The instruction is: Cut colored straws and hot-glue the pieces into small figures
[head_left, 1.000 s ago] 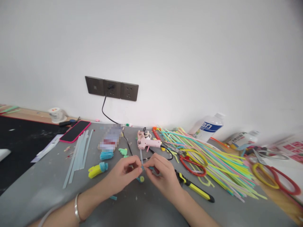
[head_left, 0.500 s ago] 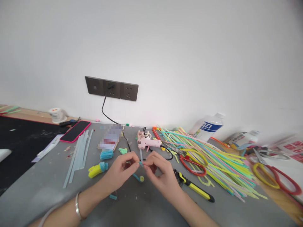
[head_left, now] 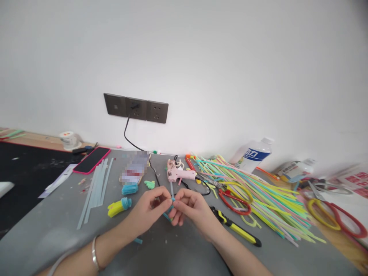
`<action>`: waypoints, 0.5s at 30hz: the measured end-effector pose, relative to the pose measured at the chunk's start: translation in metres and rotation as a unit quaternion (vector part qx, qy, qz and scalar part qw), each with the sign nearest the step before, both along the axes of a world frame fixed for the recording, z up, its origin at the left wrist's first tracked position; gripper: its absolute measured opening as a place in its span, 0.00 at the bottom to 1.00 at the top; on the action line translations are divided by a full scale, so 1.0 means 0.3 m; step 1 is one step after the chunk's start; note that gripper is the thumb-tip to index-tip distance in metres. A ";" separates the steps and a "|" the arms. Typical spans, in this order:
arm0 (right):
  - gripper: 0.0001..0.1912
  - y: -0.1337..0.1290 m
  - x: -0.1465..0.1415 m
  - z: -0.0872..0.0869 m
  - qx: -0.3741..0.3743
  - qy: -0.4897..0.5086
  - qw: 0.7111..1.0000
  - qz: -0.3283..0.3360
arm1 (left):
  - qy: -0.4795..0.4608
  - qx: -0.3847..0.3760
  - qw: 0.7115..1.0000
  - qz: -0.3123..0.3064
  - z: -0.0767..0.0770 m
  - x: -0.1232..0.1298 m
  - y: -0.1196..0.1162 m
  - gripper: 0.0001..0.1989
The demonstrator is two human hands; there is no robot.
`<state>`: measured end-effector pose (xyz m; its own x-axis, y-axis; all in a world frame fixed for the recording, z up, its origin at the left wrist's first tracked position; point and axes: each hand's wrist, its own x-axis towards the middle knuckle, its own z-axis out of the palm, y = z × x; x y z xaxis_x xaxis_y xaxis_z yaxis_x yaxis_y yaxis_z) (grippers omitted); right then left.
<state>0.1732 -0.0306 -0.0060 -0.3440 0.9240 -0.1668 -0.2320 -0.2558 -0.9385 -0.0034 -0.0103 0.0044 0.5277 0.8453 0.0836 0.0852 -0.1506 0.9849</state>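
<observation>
Thumb and fingers of my left hand (head_left: 153,205) pinch a small blue pipe cleaner (head_left: 173,199). My right hand (head_left: 191,207) grips the same piece from the other side, the fingertips of both hands nearly meeting. Part of the blue strand runs down behind my right fingers, mostly hidden. Just beyond the hands lies a pink glue gun (head_left: 181,175) with a clear glue stick pointing towards me. Left of my left hand are a yellow and blue pipe-cleaner bundle (head_left: 119,207) and a coiled blue bundle (head_left: 130,188).
Many coloured pipe cleaners (head_left: 258,191) spread at the right, with red and yellow scissors (head_left: 235,201) on them. Yellow-black pliers (head_left: 237,228) lie near my right wrist. Glue sticks (head_left: 96,188) and a pink-edged phone (head_left: 92,160) are at left. A white bottle (head_left: 254,155) stands by the wall.
My right hand has turned and its lower fingers have curled down over the hanging blue strand, hiding its yellowish end. Both hands stay pinched on the blue pipe cleaner.
</observation>
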 end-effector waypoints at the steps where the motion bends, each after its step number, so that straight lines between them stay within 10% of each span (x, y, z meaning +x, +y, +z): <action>1: 0.21 0.000 0.001 -0.001 -0.003 0.006 1.000 -0.003 | -0.002 -0.004 1.000 0.000 -0.001 0.001 0.001 0.15; 15: 0.20 0.007 0.001 -0.002 -0.032 0.101 0.993 -0.041 | -0.106 -0.128 0.984 0.060 -0.020 0.008 0.011 0.13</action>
<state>0.1736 -0.0286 -0.0067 -0.3002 0.9402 -0.1607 -0.4372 -0.2854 -0.8529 -0.0011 -0.0070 -0.0016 0.4156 0.9085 -0.0431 -0.1244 0.1037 0.9868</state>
